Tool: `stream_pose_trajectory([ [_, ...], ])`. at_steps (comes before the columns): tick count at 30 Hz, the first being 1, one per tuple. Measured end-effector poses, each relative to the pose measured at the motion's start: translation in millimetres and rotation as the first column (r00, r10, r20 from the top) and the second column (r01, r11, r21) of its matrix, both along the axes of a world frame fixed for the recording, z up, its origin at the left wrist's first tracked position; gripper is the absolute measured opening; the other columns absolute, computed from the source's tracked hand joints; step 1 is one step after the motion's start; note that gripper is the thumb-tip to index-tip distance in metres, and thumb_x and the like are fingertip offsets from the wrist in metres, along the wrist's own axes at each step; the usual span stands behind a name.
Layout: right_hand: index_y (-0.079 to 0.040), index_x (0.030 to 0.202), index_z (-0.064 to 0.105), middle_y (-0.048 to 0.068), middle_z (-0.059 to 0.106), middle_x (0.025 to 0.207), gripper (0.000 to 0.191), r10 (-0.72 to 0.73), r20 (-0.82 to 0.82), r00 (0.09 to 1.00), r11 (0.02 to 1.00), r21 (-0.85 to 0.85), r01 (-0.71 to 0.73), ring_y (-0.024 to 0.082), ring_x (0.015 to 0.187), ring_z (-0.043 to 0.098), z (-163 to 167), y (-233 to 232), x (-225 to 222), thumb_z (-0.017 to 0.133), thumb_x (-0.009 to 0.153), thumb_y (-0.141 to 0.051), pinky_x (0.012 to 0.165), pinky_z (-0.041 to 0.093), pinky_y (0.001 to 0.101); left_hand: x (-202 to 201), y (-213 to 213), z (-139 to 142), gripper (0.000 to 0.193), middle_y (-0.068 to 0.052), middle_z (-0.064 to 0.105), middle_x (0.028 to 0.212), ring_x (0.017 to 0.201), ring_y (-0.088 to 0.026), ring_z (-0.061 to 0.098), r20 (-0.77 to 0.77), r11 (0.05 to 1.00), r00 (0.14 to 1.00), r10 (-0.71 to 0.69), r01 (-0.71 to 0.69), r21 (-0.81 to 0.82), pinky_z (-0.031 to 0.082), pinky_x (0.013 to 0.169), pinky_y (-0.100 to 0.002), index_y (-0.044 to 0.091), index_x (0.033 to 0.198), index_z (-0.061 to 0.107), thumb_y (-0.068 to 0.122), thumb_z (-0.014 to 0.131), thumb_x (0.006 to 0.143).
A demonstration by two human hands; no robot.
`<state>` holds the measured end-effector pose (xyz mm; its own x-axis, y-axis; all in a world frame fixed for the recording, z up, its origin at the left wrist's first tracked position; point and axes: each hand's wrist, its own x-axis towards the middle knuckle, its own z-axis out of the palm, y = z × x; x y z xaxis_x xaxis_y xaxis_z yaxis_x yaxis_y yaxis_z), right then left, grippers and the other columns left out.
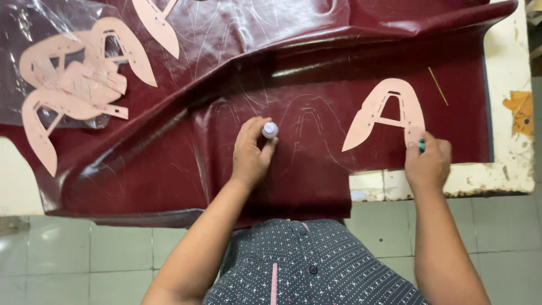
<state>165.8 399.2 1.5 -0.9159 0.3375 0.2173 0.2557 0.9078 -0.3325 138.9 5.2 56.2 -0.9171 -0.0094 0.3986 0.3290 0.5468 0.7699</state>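
Two hands on maroon leather sheet (316, 169) over worn white table (508, 175), tiled floor (113, 248); left hand (251, 152) grip clenched on white-capped bottle (270, 130), right hand (428, 161) on teal pen (422, 146)

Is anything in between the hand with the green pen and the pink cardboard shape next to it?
No, nothing is in between. The right hand holds a green pen right at the lower edge of the pink template, which lies flat on the dark red leather sheet. The left hand holds a small white-capped bottle, well aside.

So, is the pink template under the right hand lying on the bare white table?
No, the pink template lies on the dark red leather sheet, where the right hand holds a green pen at its lower edge.
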Motion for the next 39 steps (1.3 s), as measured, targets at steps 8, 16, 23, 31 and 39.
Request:
stream_pose_trajectory([
  [8, -0.001, 0.118, 0.068, 0.007, 0.075, 0.102, 0.024, 0.365, 0.064, 0.929, 0.449, -0.886, -0.116, 0.013, 0.09, 0.072, 45, -57, 23, 0.064, 0.096, -0.006, 0.081, 0.059, 0.0282, 60, 59, 18, 0.041, -0.01, 0.054, 0.115, 0.094, -0.022, 0.062, 0.309, 0.971, 0.942, -0.13, 0.058, 0.232, 0.055, 0.08, -0.03, 0.014, 0.127, 0.067, 0.008, 0.076, 0.088],
  [16, 0.003, 0.122, 0.072, 0.011, 0.07, 0.108, 0.028, 0.551, -0.218, 0.806, 0.375, -0.798, -0.473, 0.015, 0.096, 0.065, 94, -103, 31, 0.065, 0.095, 0.002, 0.084, 0.053, 0.0277, 57, 80, 50, 0.045, -0.009, 0.054, 0.109, 0.103, -0.028, 0.055, 0.041, 0.976, 0.988, -0.147, 0.152, -0.158, 0.049, 0.091, -0.039, 0.018, 0.122, 0.072, 0.013, 0.083, 0.078],
  [23, 0.004, 0.122, 0.068, 0.009, 0.073, 0.11, 0.025, 0.358, -0.167, 0.918, 0.169, -0.956, -0.24, 0.015, 0.097, 0.071, 85, -132, 18, 0.065, 0.098, -0.003, 0.088, 0.059, 0.0281, 27, 57, 68, 0.038, -0.008, 0.057, 0.113, 0.104, -0.026, 0.056, -0.113, 0.921, 0.965, -0.237, 0.186, -0.342, 0.046, 0.09, -0.042, 0.02, 0.122, 0.072, 0.014, 0.081, 0.086],
  [31, 0.003, 0.119, 0.069, 0.012, 0.076, 0.102, 0.024, 0.257, -0.001, 0.966, -0.02, -1.0, 0.005, 0.017, 0.087, 0.074, 62, -153, 5, 0.059, 0.101, -0.008, 0.083, 0.061, 0.0323, -2, 37, 92, 0.037, -0.006, 0.062, 0.118, 0.111, -0.023, 0.059, -0.139, 0.716, 0.89, -0.435, 0.248, -0.653, 0.044, 0.094, -0.04, 0.015, 0.127, 0.068, 0.018, 0.067, 0.09],
  [39, 0.003, 0.123, 0.061, 0.013, 0.071, 0.104, 0.021, 0.206, -0.02, 0.978, -0.4, -0.914, 0.065, 0.019, 0.086, 0.069, 34, -174, -5, 0.054, 0.105, -0.006, 0.08, 0.057, 0.0344, -19, 31, 105, 0.035, -0.004, 0.06, 0.098, 0.096, -0.022, 0.056, -0.014, 0.563, 0.86, -0.51, 0.322, -0.761, 0.042, 0.082, -0.038, 0.008, 0.119, 0.069, 0.027, 0.065, 0.09],
])
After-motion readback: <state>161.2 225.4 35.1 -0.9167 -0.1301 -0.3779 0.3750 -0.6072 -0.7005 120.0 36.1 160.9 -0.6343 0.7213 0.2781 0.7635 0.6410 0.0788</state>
